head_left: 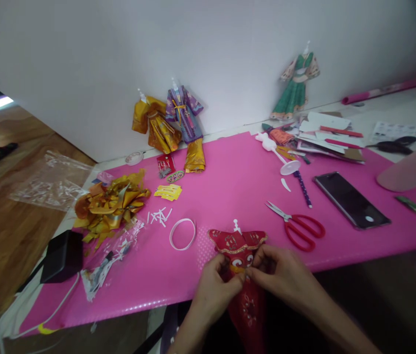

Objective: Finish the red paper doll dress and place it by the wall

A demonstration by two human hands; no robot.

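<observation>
At the table's front edge lies a small red dress (249,307) with gold trim, a white peg at its neck, its skirt hanging below the edge. My left hand (217,285) pinches its waist from the left, by a yellow band (237,269). From the right, my right hand (276,270) pinches the same waist, fingertips close to those of the left. Whatever small piece may be between the fingertips is too small to tell. Red-handled scissors (298,226) lie slightly open to the right, and a white tape ring (182,234) is to the left.
A black phone (351,199) and a pink cylinder (414,164) stand out at the right. Gold scraps (112,204) and a black box (62,256) are at the left. Dressed doll forms, one in green (294,91), lean on the back wall.
</observation>
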